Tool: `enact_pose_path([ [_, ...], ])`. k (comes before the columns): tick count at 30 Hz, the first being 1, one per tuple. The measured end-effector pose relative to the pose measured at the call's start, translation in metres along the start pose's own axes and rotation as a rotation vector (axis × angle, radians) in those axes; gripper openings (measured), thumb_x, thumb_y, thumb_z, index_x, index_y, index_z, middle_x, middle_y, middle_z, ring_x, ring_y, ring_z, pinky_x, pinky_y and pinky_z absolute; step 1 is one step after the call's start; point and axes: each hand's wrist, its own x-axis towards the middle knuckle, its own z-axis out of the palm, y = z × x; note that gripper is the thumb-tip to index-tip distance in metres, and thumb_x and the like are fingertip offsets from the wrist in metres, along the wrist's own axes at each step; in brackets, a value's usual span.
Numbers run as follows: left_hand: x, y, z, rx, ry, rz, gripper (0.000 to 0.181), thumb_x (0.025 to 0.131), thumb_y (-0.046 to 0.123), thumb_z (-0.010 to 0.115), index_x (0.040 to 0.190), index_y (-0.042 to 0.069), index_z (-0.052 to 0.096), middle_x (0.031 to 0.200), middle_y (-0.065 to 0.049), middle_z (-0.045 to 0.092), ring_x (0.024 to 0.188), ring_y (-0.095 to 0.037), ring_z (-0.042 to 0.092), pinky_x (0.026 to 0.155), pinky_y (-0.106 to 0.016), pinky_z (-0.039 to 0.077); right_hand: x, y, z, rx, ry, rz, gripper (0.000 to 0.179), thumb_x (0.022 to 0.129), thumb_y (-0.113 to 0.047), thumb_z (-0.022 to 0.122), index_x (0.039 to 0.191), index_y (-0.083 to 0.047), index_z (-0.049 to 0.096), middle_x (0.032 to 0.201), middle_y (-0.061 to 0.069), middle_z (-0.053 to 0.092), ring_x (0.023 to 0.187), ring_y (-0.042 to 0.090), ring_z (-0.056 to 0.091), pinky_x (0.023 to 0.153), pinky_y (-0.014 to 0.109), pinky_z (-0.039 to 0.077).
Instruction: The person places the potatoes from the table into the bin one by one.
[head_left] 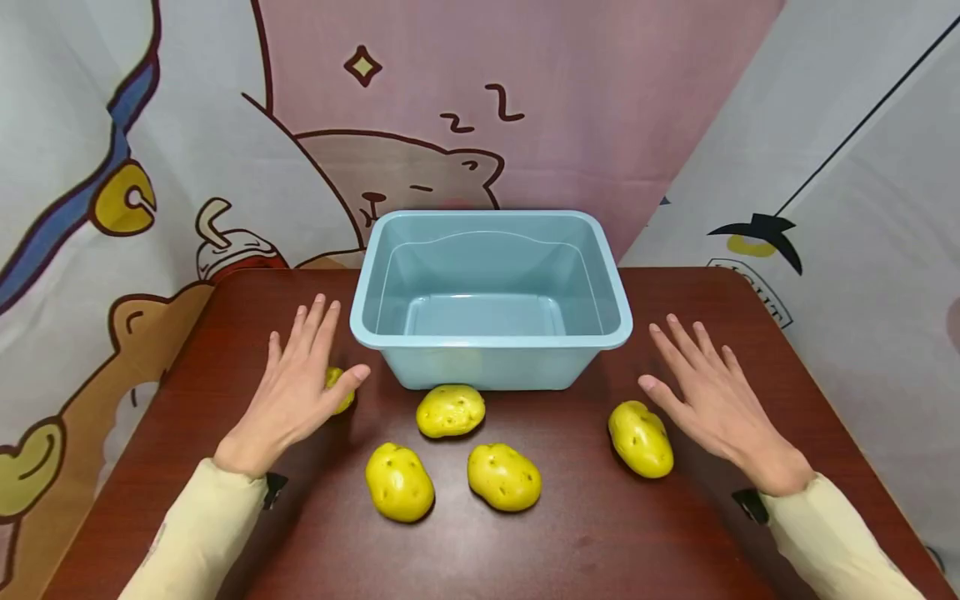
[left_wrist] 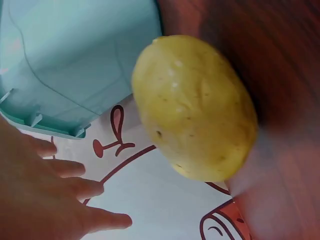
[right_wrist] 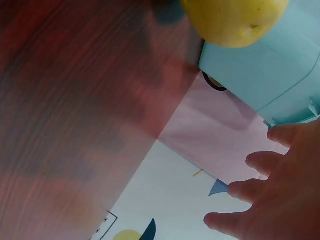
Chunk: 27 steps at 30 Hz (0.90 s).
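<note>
Fingers spread, my left hand is held over the table left of a light blue plastic basin. Partly hidden behind its thumb is a yellow potato, which looks large in the left wrist view. On the other side, my right hand hovers with straight fingers and holds nothing. Just left of it lies another potato. In front of the basin are three more: one potato close to its front wall, one potato nearer on the left and one potato nearer on the right.
The basin stands at the back of a dark red-brown wooden table, and its visible inside floor is bare. Behind the table hangs a curtain with cartoon bears, meeting the back edge. Dark wrist straps show beneath both sleeves.
</note>
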Motion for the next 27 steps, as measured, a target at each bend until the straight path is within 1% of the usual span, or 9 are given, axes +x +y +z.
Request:
enact_pose_path([
  [3, 0.003, 0.003, -0.003, -0.03, 0.035, 0.024, 0.091, 0.101, 0.061, 0.053, 0.168, 0.016, 0.01, 0.174, -0.011, 0.006, 0.157, -0.045, 0.008, 0.116, -0.077, 0.008, -0.005, -0.002, -0.002, 0.009, -0.007, -0.003, 0.081, 0.103, -0.053, 0.052, 0.167, -0.016, 0.018, 0.172, 0.017, 0.01, 0.155, 0.049, 0.006, 0.119, 0.071, -0.003],
  [6, 0.009, 0.008, -0.007, -0.051, 0.048, 0.029, 0.091, 0.101, 0.061, 0.052, 0.169, 0.019, 0.009, 0.174, -0.009, 0.004, 0.158, -0.041, 0.006, 0.117, -0.076, 0.008, -0.008, -0.004, -0.003, 0.018, -0.011, -0.004, 0.081, 0.104, -0.052, 0.052, 0.168, -0.017, 0.018, 0.173, 0.015, 0.011, 0.156, 0.047, 0.006, 0.12, 0.071, -0.001],
  [11, 0.019, 0.018, -0.015, -0.069, 0.042, 0.031, 0.089, 0.102, 0.063, 0.05, 0.169, 0.021, 0.009, 0.174, -0.003, 0.001, 0.159, -0.035, 0.002, 0.119, -0.073, 0.007, -0.011, -0.009, -0.005, 0.048, -0.025, 0.005, 0.08, 0.104, -0.051, 0.054, 0.168, -0.019, 0.018, 0.173, 0.011, 0.01, 0.157, 0.044, 0.006, 0.121, 0.069, -0.001],
  [14, 0.025, 0.023, -0.019, -0.076, 0.035, 0.043, 0.088, 0.102, 0.064, 0.048, 0.168, 0.02, 0.01, 0.174, -0.001, 0.0, 0.159, -0.033, 0.001, 0.12, -0.072, 0.007, -0.014, -0.012, -0.005, 0.064, -0.031, 0.003, 0.079, 0.104, -0.05, 0.054, 0.168, -0.018, 0.019, 0.173, 0.011, 0.011, 0.157, 0.045, 0.008, 0.121, 0.069, 0.0],
  [16, 0.029, 0.026, -0.02, -0.08, 0.031, 0.045, 0.088, 0.102, 0.065, 0.046, 0.168, 0.019, 0.011, 0.174, -0.002, 0.0, 0.16, -0.032, 0.0, 0.12, -0.072, 0.007, -0.016, -0.014, -0.006, 0.072, -0.034, -0.002, 0.079, 0.104, -0.049, 0.054, 0.167, -0.017, 0.019, 0.173, 0.012, 0.012, 0.156, 0.046, 0.009, 0.121, 0.069, 0.001],
  [20, 0.033, 0.031, -0.021, -0.082, 0.025, 0.037, 0.09, 0.102, 0.068, 0.042, 0.168, 0.015, 0.013, 0.174, -0.005, -0.001, 0.159, -0.036, -0.002, 0.119, -0.073, 0.008, -0.02, -0.016, -0.005, 0.095, -0.053, -0.013, 0.078, 0.105, -0.048, 0.053, 0.167, -0.016, 0.019, 0.172, 0.015, 0.013, 0.156, 0.047, 0.01, 0.12, 0.071, 0.003],
  [23, 0.035, 0.032, -0.02, -0.08, 0.018, 0.029, 0.09, 0.102, 0.068, 0.042, 0.168, 0.014, 0.014, 0.174, -0.006, -0.002, 0.159, -0.037, -0.004, 0.118, -0.073, 0.008, -0.023, -0.017, -0.004, 0.117, -0.08, -0.004, 0.078, 0.105, -0.047, 0.053, 0.167, -0.015, 0.02, 0.172, 0.016, 0.015, 0.156, 0.046, 0.011, 0.119, 0.072, 0.007],
  [27, 0.037, 0.032, -0.016, -0.073, 0.008, 0.021, 0.088, 0.102, 0.066, 0.044, 0.168, 0.015, 0.015, 0.174, -0.004, -0.002, 0.159, -0.034, -0.005, 0.119, -0.073, 0.01, -0.027, -0.017, -0.003, 0.149, -0.125, 0.02, 0.078, 0.105, -0.048, 0.054, 0.167, -0.016, 0.02, 0.171, 0.017, 0.017, 0.156, 0.046, 0.011, 0.117, 0.074, 0.011],
])
